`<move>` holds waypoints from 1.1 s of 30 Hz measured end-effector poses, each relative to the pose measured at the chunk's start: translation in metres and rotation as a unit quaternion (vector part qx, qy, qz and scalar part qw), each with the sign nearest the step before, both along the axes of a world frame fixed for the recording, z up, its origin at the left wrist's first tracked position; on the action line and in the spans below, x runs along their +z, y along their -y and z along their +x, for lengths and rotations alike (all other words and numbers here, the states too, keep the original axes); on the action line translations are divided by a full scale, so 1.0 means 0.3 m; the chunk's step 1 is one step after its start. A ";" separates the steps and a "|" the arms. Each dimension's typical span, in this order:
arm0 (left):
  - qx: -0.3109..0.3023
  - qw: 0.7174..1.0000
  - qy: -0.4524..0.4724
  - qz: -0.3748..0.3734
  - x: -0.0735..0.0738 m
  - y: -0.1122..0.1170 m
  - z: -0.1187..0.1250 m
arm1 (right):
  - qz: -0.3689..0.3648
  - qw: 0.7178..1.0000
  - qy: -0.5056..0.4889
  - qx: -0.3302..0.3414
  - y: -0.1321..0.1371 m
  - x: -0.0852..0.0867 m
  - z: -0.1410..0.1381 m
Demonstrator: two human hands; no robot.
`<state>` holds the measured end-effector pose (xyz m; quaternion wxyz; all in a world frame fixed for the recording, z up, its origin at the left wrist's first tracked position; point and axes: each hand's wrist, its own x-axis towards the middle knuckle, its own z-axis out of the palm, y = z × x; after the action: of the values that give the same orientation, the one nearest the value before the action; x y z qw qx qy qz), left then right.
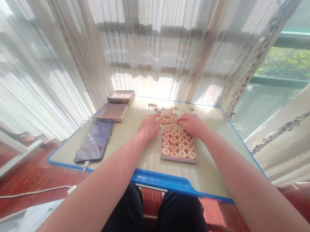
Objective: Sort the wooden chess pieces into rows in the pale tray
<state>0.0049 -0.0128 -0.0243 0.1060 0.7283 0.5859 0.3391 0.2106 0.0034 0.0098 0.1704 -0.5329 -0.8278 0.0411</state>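
A shallow tray (178, 159) on the table holds rows of round wooden game pieces (178, 142) with red and black characters. More loose pieces (165, 113) lie scattered beyond it. My left hand (148, 127) rests on the table at the tray's left edge, fingers curled toward the loose pieces; what it holds, if anything, is hidden. My right hand (191, 123) lies over the tray's far end, fingers bent down onto the pieces there.
A blue-edged table (162, 180) stands against sheer curtains (157, 33). A phone (95, 140) with a cable lies at the left, and two open box halves (113, 111) (121, 96) sit behind it. A window is at the right.
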 end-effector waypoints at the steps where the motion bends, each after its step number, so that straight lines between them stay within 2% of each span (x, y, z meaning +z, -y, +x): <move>1: 0.001 1.000 0.000 -0.004 0.001 -0.001 0.000 | 0.008 1.000 0.011 0.008 -0.026 -0.007 -0.008; 4: 0.005 1.000 0.006 -0.012 0.000 -0.004 -0.003 | 0.013 0.999 0.035 0.035 -0.074 -0.019 -0.026; 7: 0.017 0.999 0.025 -0.020 0.001 -0.004 -0.005 | 0.028 0.998 0.049 0.028 -0.075 -0.014 -0.026; 10: 0.023 0.999 0.026 -0.031 0.007 -0.001 -0.004 | 0.041 0.997 0.067 0.009 -0.049 0.000 -0.008; 16: 0.014 0.999 0.016 -0.025 0.011 0.001 -0.004 | 0.020 0.996 0.064 -0.051 -0.013 0.001 0.033; 23: 0.000 1.000 0.020 -0.005 -0.002 0.004 -0.014 | -0.022 0.993 0.047 -0.105 0.000 0.000 0.016; 26: -0.005 1.000 0.028 0.014 -0.003 0.018 -0.016 | -0.021 0.994 0.002 -0.111 0.013 0.012 0.010; 29: -0.021 0.998 0.032 0.042 0.007 0.040 -0.016 | -0.001 0.990 -0.098 -0.104 0.062 0.050 0.011; 33: -0.061 0.993 0.026 0.098 0.031 0.072 -0.007 | 0.044 0.985 -0.168 -0.016 0.206 0.094 -0.003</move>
<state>0.0027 -0.0344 -0.0149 0.0697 0.7604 0.5015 0.4068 0.2096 -0.0583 0.0380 0.3310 -0.5231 -0.7801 0.0906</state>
